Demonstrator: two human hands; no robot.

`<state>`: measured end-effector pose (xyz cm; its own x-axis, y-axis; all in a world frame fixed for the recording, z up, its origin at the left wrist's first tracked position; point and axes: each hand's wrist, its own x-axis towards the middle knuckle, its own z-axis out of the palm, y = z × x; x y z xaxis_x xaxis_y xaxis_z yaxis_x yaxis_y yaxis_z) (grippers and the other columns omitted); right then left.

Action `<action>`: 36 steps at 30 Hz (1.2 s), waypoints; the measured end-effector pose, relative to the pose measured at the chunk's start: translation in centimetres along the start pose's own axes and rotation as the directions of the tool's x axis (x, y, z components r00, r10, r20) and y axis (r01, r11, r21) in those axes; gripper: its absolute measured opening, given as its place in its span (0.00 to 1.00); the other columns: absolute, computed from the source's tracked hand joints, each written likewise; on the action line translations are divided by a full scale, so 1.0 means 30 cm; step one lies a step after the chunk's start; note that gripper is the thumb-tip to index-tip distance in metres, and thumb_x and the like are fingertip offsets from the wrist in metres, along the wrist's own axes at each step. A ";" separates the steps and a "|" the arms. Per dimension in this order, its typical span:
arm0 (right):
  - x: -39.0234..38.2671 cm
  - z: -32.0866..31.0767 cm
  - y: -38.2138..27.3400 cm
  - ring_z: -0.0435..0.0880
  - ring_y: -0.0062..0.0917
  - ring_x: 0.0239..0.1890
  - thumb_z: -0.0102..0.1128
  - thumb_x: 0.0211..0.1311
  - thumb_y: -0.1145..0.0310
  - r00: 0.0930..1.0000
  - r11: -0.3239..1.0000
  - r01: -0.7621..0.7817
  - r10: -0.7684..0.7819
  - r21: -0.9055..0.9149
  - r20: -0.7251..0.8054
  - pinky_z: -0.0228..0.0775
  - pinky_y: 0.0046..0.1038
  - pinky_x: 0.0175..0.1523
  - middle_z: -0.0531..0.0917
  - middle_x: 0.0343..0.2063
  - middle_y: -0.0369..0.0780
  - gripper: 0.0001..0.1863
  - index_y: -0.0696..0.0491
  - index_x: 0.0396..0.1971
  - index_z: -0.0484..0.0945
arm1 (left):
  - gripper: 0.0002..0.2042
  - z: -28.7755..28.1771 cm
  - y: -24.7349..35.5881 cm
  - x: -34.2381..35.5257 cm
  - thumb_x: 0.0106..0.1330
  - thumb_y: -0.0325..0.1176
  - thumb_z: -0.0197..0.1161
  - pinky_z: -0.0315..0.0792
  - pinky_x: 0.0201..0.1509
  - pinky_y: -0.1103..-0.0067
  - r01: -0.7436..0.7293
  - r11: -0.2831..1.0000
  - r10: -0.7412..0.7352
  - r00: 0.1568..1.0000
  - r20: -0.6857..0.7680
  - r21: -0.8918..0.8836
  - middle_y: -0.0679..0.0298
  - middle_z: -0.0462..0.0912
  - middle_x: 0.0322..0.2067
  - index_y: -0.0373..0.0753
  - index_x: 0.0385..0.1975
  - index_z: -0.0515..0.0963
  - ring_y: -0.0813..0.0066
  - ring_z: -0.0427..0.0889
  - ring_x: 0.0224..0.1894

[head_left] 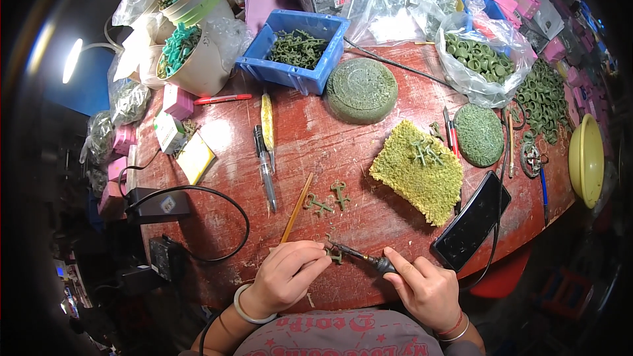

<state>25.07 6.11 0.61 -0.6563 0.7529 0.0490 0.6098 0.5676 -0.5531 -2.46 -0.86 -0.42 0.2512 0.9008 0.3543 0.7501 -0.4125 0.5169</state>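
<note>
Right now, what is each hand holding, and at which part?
Left hand pinches a small green wax piece by its edge. Right hand grips a thin pen-like tool at its dark rear end.

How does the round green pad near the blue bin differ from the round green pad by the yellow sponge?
The pad near the blue bin looks larger, thicker and greyer green; the pad by the yellow sponge looks smaller and flatter. The first lies in open space, the second beside red-handled tools. Both are round, textured, and lie flat on the red table.
</note>
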 end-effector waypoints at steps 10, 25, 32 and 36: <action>-0.003 -0.003 0.000 0.74 0.29 0.15 0.74 0.63 0.60 1.000 1.000 -0.015 0.016 0.022 -0.014 0.67 0.32 0.22 0.70 0.19 0.36 0.25 0.48 0.60 0.85 | 0.13 0.001 0.001 -0.002 0.55 0.21 0.68 0.81 0.48 0.69 0.003 1.000 -0.003 1.000 0.003 0.005 0.58 0.84 0.39 0.32 0.42 0.85 0.59 0.87 0.45; -0.046 0.055 0.035 0.78 0.32 0.19 0.73 0.64 0.65 0.971 0.988 0.003 0.034 0.153 -0.235 0.71 0.31 0.26 0.78 0.24 0.42 0.21 0.60 0.53 0.84 | 0.12 0.015 0.021 0.006 0.53 0.22 0.70 0.79 0.46 0.72 -0.026 0.999 0.031 0.994 -0.109 0.042 0.63 0.84 0.39 0.38 0.39 0.87 0.64 0.86 0.43; -0.059 0.073 0.042 0.78 0.31 0.19 0.73 0.64 0.64 0.955 0.988 0.059 -0.015 0.139 -0.296 0.70 0.30 0.25 0.79 0.24 0.41 0.20 0.60 0.52 0.85 | 0.12 0.023 0.016 0.005 0.53 0.23 0.70 0.79 0.45 0.72 -0.038 0.999 0.042 0.991 -0.129 0.029 0.63 0.83 0.39 0.38 0.39 0.87 0.64 0.85 0.42; -0.053 0.058 0.035 0.77 0.30 0.18 0.75 0.62 0.63 0.968 0.994 0.077 -0.056 0.076 -0.245 0.69 0.30 0.24 0.79 0.23 0.40 0.21 0.58 0.52 0.85 | 0.11 0.027 0.007 -0.005 0.55 0.25 0.69 0.79 0.44 0.71 -0.055 0.998 0.057 0.991 -0.123 0.020 0.63 0.83 0.39 0.38 0.39 0.86 0.64 0.85 0.42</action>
<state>25.99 4.94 -1.49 -0.5605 0.7785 0.2824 0.5222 0.5969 -0.6092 -1.85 -0.97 -0.98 0.2166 0.8524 0.4760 0.7470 -0.4586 0.4813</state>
